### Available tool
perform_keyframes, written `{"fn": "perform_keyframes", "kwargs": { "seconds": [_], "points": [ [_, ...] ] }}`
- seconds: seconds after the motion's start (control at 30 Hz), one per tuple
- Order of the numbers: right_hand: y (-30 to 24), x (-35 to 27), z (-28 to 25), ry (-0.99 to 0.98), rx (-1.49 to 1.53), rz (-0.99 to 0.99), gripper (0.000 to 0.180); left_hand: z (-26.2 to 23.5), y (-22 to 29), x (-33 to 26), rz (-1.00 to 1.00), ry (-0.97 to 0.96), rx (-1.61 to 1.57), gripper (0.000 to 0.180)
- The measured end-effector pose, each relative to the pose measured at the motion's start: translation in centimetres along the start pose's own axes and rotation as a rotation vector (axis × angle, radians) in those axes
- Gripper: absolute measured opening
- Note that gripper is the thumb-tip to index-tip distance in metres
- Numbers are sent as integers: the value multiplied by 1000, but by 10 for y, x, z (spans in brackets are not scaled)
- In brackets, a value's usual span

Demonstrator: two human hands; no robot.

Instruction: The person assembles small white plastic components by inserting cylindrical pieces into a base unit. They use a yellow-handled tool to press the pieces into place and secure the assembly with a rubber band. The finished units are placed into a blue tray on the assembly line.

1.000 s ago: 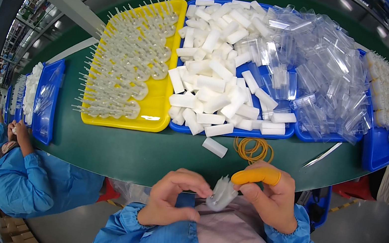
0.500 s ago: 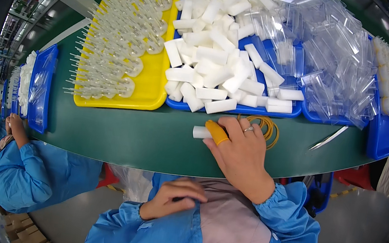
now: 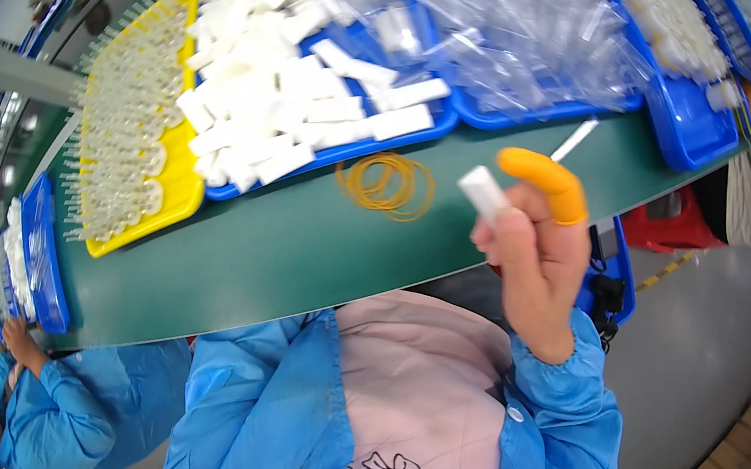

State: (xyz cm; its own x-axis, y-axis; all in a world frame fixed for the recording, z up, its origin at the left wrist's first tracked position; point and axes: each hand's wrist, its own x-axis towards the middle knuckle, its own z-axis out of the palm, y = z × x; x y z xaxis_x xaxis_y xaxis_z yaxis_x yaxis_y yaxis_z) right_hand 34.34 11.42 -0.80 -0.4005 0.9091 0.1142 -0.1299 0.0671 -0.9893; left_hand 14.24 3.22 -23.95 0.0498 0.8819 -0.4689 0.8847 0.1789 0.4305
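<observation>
My right hand [image 3: 537, 273] is raised above the table's front edge. Its thumb and fingers pinch a small white foam-like block [image 3: 481, 192], one end of which sticks out past the thumb. An orange finger cot [image 3: 553, 183] covers the index finger, which curves over the block without visibly touching it. On the green tabletop, to the left of this hand, lies a loose coil of yellow-brown rubber bands [image 3: 386, 185]. Slim metal tweezers [image 3: 573, 140] rest just beyond the hand. My left hand is out of the picture; only its blue sleeve shows.
A blue tray [image 3: 350, 146] heaped with white blocks stands at the back. Right of it another tray holds clear plastic sleeves [image 3: 530, 44]. A yellow tray [image 3: 178, 191] carries rows of pin-like parts. Co-workers sit at both sides; a blue bin [image 3: 619, 281] is below the table's edge.
My right hand has lifted off the tabletop with the white block and turned toward me. My left hand has left the picture. The view has shifted and tilted.
</observation>
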Motion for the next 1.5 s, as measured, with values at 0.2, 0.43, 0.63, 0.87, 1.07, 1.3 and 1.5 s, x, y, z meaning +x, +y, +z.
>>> {"fn": "perform_keyframes", "kwargs": {
  "seconds": [0.2, 0.43, 0.63, 0.87, 1.07, 1.3, 1.5],
  "points": [
    [-5, -21, -47, 102, 149, 18, 28, 0, 22, 20, 15, 1, 40, 38],
    [-8, -38, -76, 95, 294, 77, 32, -26, 88, -25, 173, 22, -480, 40],
    [-16, -52, -99, 97, 275, 84, 30, -87, 151, -97, 527, -194, -867, 44],
    [-21, -47, -76, 87, 166, 171, 31, -155, 115, -144, 654, 559, -451, 32],
    [-11, -35, -64, 3, 136, 187, 29, -172, 43, -171, 266, 733, -58, 42],
    [-11, -13, -32, -116, 123, 207, 26, -150, 83, -169, 92, 1086, 27, 45],
    [-5, 6, -12, -311, -85, 78, 20, -156, 72, -152, 10, 975, 59, 31]
  ]
}}
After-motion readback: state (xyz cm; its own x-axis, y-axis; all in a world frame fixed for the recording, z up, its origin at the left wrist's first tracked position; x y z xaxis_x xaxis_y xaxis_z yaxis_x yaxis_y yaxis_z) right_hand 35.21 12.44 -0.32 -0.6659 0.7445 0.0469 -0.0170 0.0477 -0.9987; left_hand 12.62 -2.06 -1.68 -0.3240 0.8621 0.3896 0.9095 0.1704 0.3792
